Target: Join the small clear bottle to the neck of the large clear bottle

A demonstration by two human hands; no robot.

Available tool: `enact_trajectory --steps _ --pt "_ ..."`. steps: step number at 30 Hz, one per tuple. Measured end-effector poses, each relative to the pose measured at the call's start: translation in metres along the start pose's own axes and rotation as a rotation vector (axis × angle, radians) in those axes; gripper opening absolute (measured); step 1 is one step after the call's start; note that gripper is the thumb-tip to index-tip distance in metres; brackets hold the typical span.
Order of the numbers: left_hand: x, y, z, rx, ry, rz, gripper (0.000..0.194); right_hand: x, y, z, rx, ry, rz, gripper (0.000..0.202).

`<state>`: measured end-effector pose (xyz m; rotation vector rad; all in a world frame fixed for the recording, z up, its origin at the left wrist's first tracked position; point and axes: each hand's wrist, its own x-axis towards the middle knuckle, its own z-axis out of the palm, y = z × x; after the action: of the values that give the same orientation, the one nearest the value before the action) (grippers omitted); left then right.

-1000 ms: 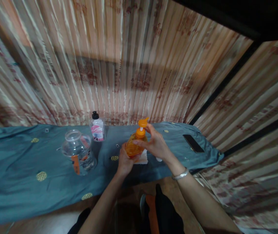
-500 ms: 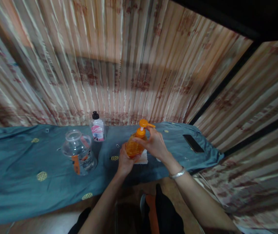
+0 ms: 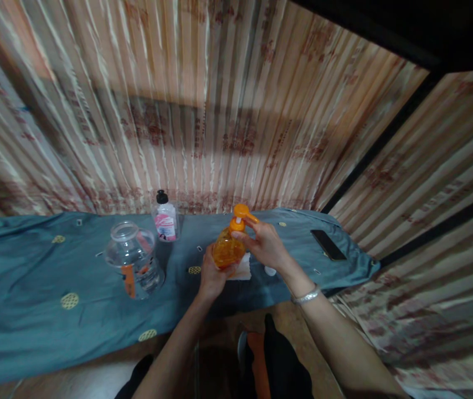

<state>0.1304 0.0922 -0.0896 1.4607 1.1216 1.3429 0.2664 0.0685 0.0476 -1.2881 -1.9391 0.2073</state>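
Observation:
An orange pump bottle (image 3: 227, 250) of see-through plastic stands slightly tilted between my hands, above the cloth. My left hand (image 3: 212, 276) is wrapped round its lower part. At the top, my right hand (image 3: 263, 243) has its thumb and fingers closed on the orange pump head (image 3: 242, 212) and its collar. Beneath the bottle lies a white tissue (image 3: 243, 270), partly hidden by my left hand and the bottle. A small white round object (image 3: 270, 271) rests just to the right of the tissue, below my right hand.
A clear plastic jug (image 3: 139, 269) stands on the teal cloth (image 3: 37, 277) at the left. Behind it is a clear bottle with a pink label and black cap (image 3: 165, 221). A black phone (image 3: 328, 244) lies at the right. A striped curtain (image 3: 203, 111) hangs behind.
My right hand has shifted slightly on the pump head, whose spout has turned more toward me. The small white round object shows more fully now.

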Motion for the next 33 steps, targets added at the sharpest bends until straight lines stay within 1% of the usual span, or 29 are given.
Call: enact_trajectory --steps 3,7,10,13,15,17,19,22,23,24,26,29,31,33 --pt "0.000 0.003 0.000 0.022 0.002 -0.008 0.061 -0.003 -0.006 0.004 -0.057 0.049 0.009 0.024" --pt "-0.001 0.006 -0.001 0.049 0.012 -0.016 0.061 -0.005 -0.010 0.010 -0.104 0.178 0.010 0.022" --pt "-0.001 0.005 -0.001 0.041 0.002 -0.007 0.059 -0.005 -0.012 0.011 -0.125 0.201 0.045 0.026" --pt "-0.001 0.002 -0.002 0.024 -0.017 0.003 0.060 -0.004 -0.010 0.005 -0.100 0.128 0.115 0.044" --pt "0.000 0.001 -0.002 0.010 -0.032 0.008 0.062 -0.004 -0.006 0.001 -0.031 0.046 0.110 0.053" --pt "0.001 0.002 -0.003 -0.007 -0.053 0.014 0.065 -0.002 -0.002 -0.003 0.051 -0.029 0.056 0.052" --pt "0.002 0.006 -0.004 -0.022 -0.063 0.023 0.073 0.000 0.002 -0.006 0.095 -0.064 0.016 0.044" --pt "0.005 0.019 -0.006 -0.017 -0.036 0.048 0.094 0.006 0.004 -0.009 0.101 -0.086 0.012 0.034" --pt "0.006 0.025 -0.007 -0.009 -0.030 0.066 0.099 0.008 0.005 -0.010 0.101 -0.099 0.012 0.033" --pt "0.008 0.031 -0.008 -0.002 -0.036 0.095 0.099 0.010 0.005 -0.012 0.106 -0.115 0.007 0.033" --pt "0.010 0.042 -0.010 0.010 -0.056 0.165 0.090 0.013 0.004 -0.015 0.125 -0.155 -0.013 0.033" --pt "0.012 0.054 -0.009 0.029 -0.090 0.235 0.067 0.017 0.005 -0.021 0.159 -0.218 -0.040 0.034" --pt "0.013 0.056 -0.008 0.034 -0.093 0.258 0.058 0.019 0.005 -0.024 0.164 -0.243 -0.043 0.034" --pt "0.013 0.055 -0.007 0.038 -0.086 0.270 0.055 0.019 0.008 -0.023 0.165 -0.241 -0.038 0.034"
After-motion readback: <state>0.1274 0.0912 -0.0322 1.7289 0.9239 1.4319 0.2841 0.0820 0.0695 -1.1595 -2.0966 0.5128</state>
